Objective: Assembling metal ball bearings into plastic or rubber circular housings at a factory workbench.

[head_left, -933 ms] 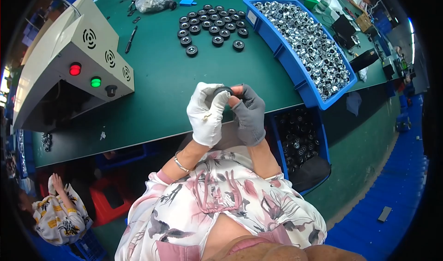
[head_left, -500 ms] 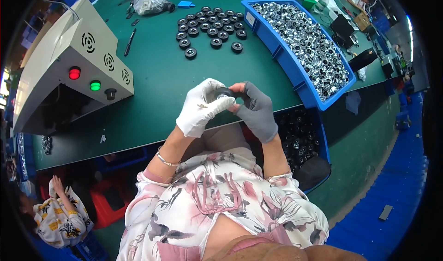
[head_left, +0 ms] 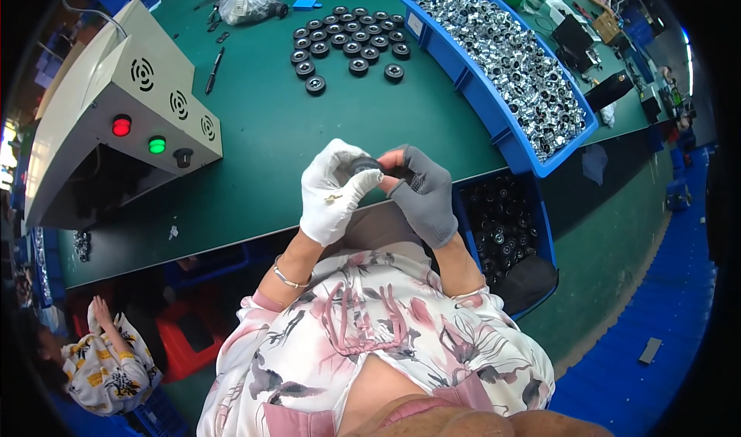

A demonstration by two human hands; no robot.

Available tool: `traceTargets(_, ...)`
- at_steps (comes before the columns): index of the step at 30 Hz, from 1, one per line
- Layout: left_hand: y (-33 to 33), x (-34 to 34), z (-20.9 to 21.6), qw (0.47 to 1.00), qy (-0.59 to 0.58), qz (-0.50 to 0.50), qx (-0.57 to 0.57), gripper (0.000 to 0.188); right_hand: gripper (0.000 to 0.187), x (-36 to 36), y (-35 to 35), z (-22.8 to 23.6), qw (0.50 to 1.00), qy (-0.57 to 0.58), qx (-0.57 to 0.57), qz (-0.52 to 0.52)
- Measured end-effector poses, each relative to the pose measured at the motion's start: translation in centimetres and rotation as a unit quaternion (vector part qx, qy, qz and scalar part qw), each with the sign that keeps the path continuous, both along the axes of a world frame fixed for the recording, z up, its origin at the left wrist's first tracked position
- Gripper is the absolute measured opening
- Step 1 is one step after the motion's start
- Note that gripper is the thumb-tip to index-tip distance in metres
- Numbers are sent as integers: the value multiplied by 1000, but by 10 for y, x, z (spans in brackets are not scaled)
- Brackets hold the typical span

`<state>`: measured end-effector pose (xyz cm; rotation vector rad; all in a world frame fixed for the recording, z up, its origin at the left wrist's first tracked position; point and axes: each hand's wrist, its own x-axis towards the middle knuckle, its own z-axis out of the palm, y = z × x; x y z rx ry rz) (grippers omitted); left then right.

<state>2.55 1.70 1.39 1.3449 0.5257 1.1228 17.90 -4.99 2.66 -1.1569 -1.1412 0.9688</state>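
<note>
My left hand (head_left: 333, 192), in a white glove, grips a small black wheel (head_left: 366, 164) between thumb and fingers near the table's front edge. My right hand (head_left: 422, 191), in a grey glove with bare fingertips, pinches the same wheel from its right side. The gloves partly cover the wheel, so its hub is hidden. Farther back on the green table (head_left: 262, 128), several black wheels (head_left: 351, 49) with silvery centres lie flat in loose rows. To the right, a long blue bin (head_left: 482, 106) is full of shiny metal rings (head_left: 505, 59).
At left stands a beige machine (head_left: 166, 66) with a red and a green light. Below the table edge on my right, another blue bin (head_left: 546, 232) contains black wheels. A pen (head_left: 215, 70) and a plastic bag (head_left: 248, 6) lie farther back. Another person (head_left: 112, 360) sits at lower left.
Both hands have shifted slightly left and down with the wheel. The wheel is tilted differently, and its silvery centre no longer shows. The rest of the view has shifted slightly.
</note>
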Motion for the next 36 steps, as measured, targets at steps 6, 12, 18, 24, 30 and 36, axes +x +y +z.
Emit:
traceTargets(6,-4,12,-12,990,-78,0,-119,17,22,-7,2,5,999,19,26,-44)
traceTargets(12,-14,26,-13,961,-159,18,-224,13,25,-8,15,-17,995,42,28,-81)
traceTargets(18,-3,12,-7,987,82,59,-128,19,23,-4,16,-14,996,64,-4,-68)
traceTargets(24,-5,11,-6,991,78,110,17,13,21,-4,15,-14,998,15,13,-63)
traceTargets(30,-10,14,-25,990,34,132,-35,14,21,-13,12,-24,995,46,13,-87)
traceTargets(36,-6,10,-10,990,10,42,-138,22,24,-8,11,-18,998,30,31,-39)
